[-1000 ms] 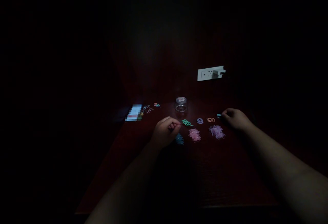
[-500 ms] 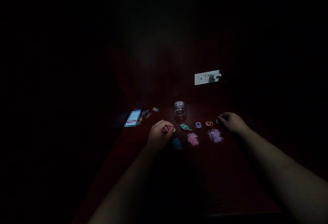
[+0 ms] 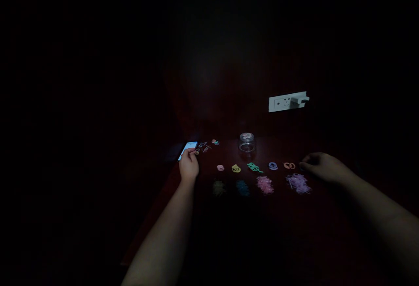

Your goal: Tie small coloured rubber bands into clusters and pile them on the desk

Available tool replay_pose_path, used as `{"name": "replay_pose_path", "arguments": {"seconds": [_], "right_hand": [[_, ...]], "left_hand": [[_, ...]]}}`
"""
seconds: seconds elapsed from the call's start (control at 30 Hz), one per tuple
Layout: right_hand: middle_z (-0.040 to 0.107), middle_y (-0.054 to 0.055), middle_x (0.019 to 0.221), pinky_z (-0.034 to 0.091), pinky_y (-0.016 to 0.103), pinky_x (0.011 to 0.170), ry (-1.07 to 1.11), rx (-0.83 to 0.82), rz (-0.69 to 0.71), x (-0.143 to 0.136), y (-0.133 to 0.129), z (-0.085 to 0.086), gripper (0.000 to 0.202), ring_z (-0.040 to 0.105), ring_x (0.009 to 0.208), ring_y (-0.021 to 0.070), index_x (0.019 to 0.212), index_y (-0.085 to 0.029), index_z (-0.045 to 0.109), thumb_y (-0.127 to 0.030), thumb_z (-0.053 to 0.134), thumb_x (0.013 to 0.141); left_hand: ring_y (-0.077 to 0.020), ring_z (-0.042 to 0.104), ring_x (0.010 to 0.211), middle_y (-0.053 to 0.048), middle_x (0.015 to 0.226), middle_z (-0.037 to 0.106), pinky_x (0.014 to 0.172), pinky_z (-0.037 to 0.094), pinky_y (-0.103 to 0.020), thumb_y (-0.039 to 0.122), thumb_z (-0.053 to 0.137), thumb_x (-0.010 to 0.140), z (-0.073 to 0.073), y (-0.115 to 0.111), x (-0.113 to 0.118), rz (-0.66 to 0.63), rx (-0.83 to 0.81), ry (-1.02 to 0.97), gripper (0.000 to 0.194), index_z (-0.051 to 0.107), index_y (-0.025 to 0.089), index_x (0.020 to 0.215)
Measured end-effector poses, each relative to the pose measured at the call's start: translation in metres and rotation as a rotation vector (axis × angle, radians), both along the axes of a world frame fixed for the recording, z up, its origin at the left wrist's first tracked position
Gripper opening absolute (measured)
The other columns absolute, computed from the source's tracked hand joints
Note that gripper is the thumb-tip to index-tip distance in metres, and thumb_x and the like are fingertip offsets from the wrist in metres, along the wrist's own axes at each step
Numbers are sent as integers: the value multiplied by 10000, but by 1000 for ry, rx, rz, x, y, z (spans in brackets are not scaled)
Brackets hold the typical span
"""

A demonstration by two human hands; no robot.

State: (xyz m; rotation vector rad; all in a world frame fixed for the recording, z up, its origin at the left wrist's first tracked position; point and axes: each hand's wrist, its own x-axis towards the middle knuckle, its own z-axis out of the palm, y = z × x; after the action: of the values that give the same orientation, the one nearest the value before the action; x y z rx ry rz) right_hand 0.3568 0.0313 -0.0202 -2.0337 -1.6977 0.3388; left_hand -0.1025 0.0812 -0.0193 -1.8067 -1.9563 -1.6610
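My left hand (image 3: 189, 165) is beside the phone (image 3: 187, 150), overlapping its lower edge, with fingers bent together. At its fingertips is a small yellow hair tie (image 3: 197, 151); whether it is gripped cannot be made out. My right hand (image 3: 322, 167) rests at the right end of a row of hair ties, its fingers curled and whatever they hold hidden. Nearest to it lie orange hair ties (image 3: 289, 165). Further left in the row are purple ties (image 3: 273, 166), a green bundle (image 3: 255, 167), yellow ties (image 3: 236, 168) and a pink one (image 3: 220, 168).
A clear lidded jar (image 3: 246, 143) stands behind the row. Nearer me are piles of small elastic bands: purple (image 3: 298, 183), pink (image 3: 265, 185), blue (image 3: 242, 188) and dull yellowish (image 3: 218, 187). Mixed bands (image 3: 206, 147) lie by the phone. A wall socket (image 3: 288, 101) holds a plug. The room is dark.
My left hand has gone from the yellow ties to beside the phone, uncovering the pink tie and yellowish pile. The blue-green tie at my right fingertips is now out of sight. The view has turned left.
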Motion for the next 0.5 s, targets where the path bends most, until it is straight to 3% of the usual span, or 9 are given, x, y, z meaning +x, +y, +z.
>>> {"name": "replay_pose_path", "arguments": {"seconds": [0.13, 0.33, 0.5], "right_hand": [[737, 60, 808, 448, 276, 637, -3, -14, -1, 0, -1, 1, 171, 664, 715, 192, 815, -197, 719, -345, 640, 782], [740, 69, 828, 451, 292, 658, -14, -7, -35, 0, 0, 0, 217, 670, 751, 214, 829, -203, 726, -383, 608, 804], [745, 56, 853, 462, 291, 681, -18, -2, -39, 1, 0, -1, 230, 680, 780, 215, 833, -217, 726, -389, 573, 826]], "left_hand": [[-210, 647, 1003, -80, 1067, 705, 912, 493, -334, 175, 388, 911, -4, 8, -5, 60, -55, 75, 283, 627, 181, 1061], [-279, 540, 1155, -91, 1157, 661, 996, 421, -428, 170, 402, 900, 0, 16, 3, 116, -156, 283, 319, 635, 209, 1115], [-260, 539, 1170, -80, 1144, 672, 1007, 404, -397, 152, 459, 867, 13, 46, -1, 24, -319, 476, 330, 672, 248, 1100]]}}
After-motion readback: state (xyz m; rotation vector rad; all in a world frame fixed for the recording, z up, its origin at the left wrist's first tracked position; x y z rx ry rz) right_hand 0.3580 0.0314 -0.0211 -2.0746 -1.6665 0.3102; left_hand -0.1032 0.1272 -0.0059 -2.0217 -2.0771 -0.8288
